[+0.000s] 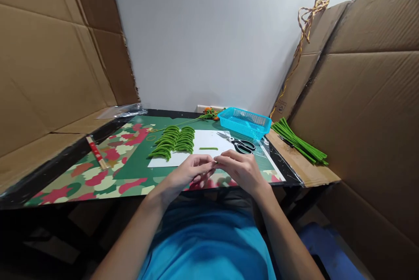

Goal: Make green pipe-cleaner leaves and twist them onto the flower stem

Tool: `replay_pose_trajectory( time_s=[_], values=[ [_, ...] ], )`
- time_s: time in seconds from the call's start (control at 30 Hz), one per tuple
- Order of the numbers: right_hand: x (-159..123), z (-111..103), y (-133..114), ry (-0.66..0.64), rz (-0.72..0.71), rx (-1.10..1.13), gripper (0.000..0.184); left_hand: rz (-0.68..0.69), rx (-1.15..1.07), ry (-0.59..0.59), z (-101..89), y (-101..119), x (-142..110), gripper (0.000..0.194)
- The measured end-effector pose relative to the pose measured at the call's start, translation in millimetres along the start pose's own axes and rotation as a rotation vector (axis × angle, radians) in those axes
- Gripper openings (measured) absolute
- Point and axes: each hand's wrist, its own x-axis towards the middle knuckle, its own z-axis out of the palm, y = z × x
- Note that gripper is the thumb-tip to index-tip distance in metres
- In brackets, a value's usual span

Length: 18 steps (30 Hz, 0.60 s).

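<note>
My left hand (196, 170) and my right hand (240, 167) meet at the fingertips over the front of the table. Between them a bit of green pipe cleaner (216, 162) shows, pinched by both; most of it is hidden by the fingers. Just beyond lies a short straight pipe cleaner piece (208, 148) on a white sheet of paper (204, 138). Left of it, many curved green pipe cleaner pieces (185, 140) are stacked in two columns. Black-handled scissors (244, 146) rest to the right, their blades pointing away to the left.
A blue plastic basket (244, 122) stands at the back right. Long green pipe cleaners (299, 142) lie on cardboard at the right. An orange flower with a green stem (209, 113) is at the back, a red-wrapped stick (96, 152) at left. Cardboard walls (373, 83) flank the table.
</note>
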Motion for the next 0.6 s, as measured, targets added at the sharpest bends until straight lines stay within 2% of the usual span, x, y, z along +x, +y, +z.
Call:
replay_pose_trajectory(
  time_s=[0.07,0.2,0.4,0.5,0.6],
  values=[
    [3.9,-0.7,-2.4,-0.019,-0.018,0.034,0.016,0.003,-0.017,0.019,-1.7,1.9,-4.6,0.047],
    [5.9,1.1,-10.2,0.031,0.096,0.167,0.016,0.042,-0.04,0.069,-1.6,2.9,-11.2,0.046],
    [0.7,12.4,-22.2,0.023,0.204,0.056,0.018,0.127,-0.022,0.137,1.6,-5.7,-10.6,0.043],
    [1.3,18.8,-27.1,0.078,0.288,0.098,0.013,0.161,-0.007,0.169,1.9,-11.5,-9.9,0.041],
    [2.6,26.3,-33.6,0.192,0.357,0.136,0.01,0.193,0.014,0.197,3.9,-16.1,-10.7,0.04]
  ],
)
